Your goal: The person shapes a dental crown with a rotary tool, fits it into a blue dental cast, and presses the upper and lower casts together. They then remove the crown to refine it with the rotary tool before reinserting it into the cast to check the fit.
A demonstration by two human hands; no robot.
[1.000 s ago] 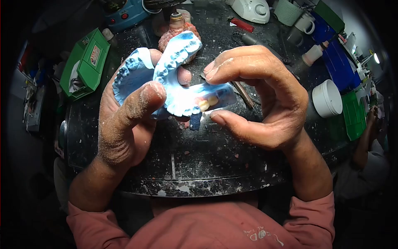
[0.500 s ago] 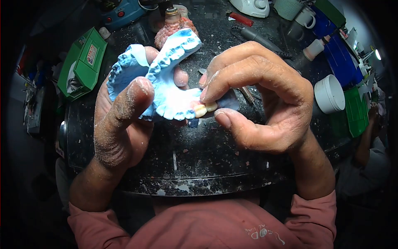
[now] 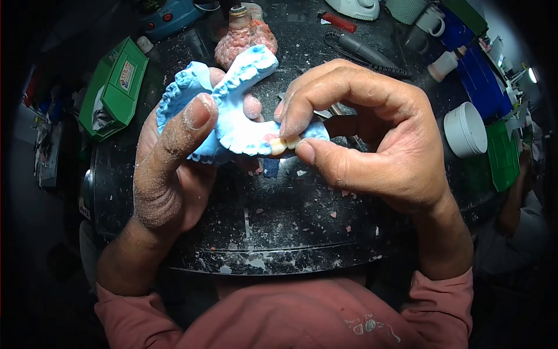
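Note:
My left hand (image 3: 165,166), dusted with white powder, holds two pale blue plaster dental casts. The nearer cast (image 3: 235,125) is a horseshoe-shaped arch with its teeth along the edge. Behind my thumb lies the other cast (image 3: 183,87), partly hidden. A small partial denture (image 3: 279,146) with cream teeth and a pink base sits on the right arm of the nearer cast. The thumb and index finger of my right hand (image 3: 378,145) are closed on its right end, hiding part of it.
A pink, lumpy mass around a bottle-like neck (image 3: 247,43) stands behind the casts. Green bins (image 3: 119,87) flank the left, a white tub (image 3: 465,131) the right. A grey handpiece (image 3: 366,49) with a coiled cord lies at the back. Pink and white chips dot the black bench (image 3: 279,227).
My right thumb has come up against the denture, closing the gap to my index finger. The casts have tilted slightly, with the nearer arch's front edge raised.

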